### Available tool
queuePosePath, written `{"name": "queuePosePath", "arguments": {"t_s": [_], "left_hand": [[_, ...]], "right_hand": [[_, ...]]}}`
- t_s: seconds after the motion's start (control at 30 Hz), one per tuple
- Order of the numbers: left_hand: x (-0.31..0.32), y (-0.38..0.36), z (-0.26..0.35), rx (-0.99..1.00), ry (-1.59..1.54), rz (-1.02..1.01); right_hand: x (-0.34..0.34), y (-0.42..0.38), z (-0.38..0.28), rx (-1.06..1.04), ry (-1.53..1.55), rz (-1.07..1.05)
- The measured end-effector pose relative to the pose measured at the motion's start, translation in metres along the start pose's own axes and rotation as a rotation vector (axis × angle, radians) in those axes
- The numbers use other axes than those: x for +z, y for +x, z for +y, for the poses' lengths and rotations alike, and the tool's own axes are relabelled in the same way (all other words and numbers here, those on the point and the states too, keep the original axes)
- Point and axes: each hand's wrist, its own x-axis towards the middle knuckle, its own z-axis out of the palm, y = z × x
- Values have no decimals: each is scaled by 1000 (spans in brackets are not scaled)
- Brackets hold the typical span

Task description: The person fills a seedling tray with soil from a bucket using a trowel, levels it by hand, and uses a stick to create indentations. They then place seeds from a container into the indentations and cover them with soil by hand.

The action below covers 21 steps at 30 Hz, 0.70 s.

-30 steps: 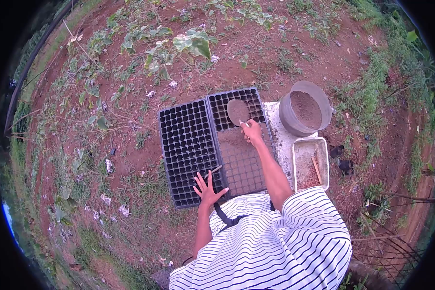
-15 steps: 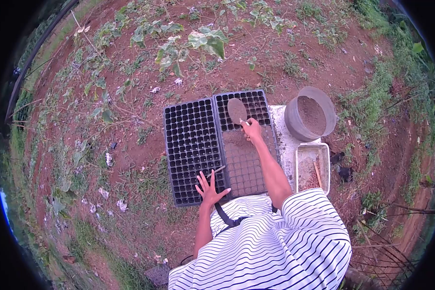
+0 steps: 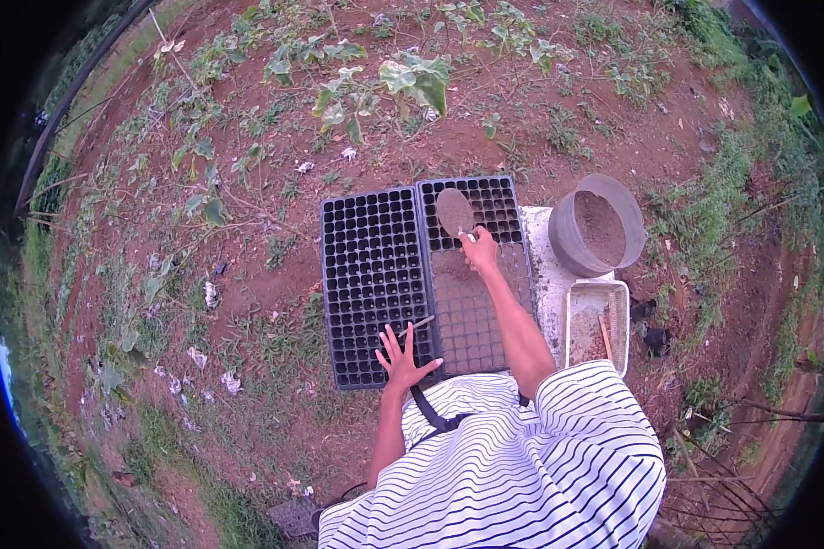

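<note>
Two black seedling trays lie side by side. The left tray [image 3: 373, 247] has empty cells, and my left hand [image 3: 405, 366] rests on its near end with fingers spread, beside a thin stick [image 3: 418, 323]. In the right tray [image 3: 474, 320], the near cells are covered with brown soil while the far cells look mostly unfilled. My right hand [image 3: 479, 247] grips the handle of a trowel [image 3: 454, 212], whose soil-coloured blade lies over the far cells.
Right of the trays, a grey bucket [image 3: 566, 233] holds soil. Nearer stands a white basket [image 3: 623, 311] with a brown stick inside. A pale board [image 3: 545, 284] lies under them. Leafy plants [image 3: 417, 78] grow beyond the trays.
The whole view has shifted slightly, with trays and bucket a little further right. The trowel and both hands keep nearly the same place over the trays.
</note>
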Motion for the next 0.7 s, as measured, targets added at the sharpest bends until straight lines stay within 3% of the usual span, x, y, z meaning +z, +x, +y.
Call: {"name": "queuePosePath", "arguments": {"t_s": [0.27, 0.33, 0.47, 0.63, 0.7], "left_hand": [[-1, -3, 1, 2, -8, 12], [-3, -2, 2, 9, -9, 10], [-3, -3, 2, 12, -12, 16], [-3, -3, 2, 21, -18, 21], [-4, -4, 2, 19, -13, 17]], "right_hand": [[9, 9, 15, -109, -114, 17], [12, 5, 16, -410, -268, 251], [1, -22, -4, -348, -343, 201], [-1, -23, 14, -530, -520, 283], [-1, -24, 22, -506, -578, 275]]}}
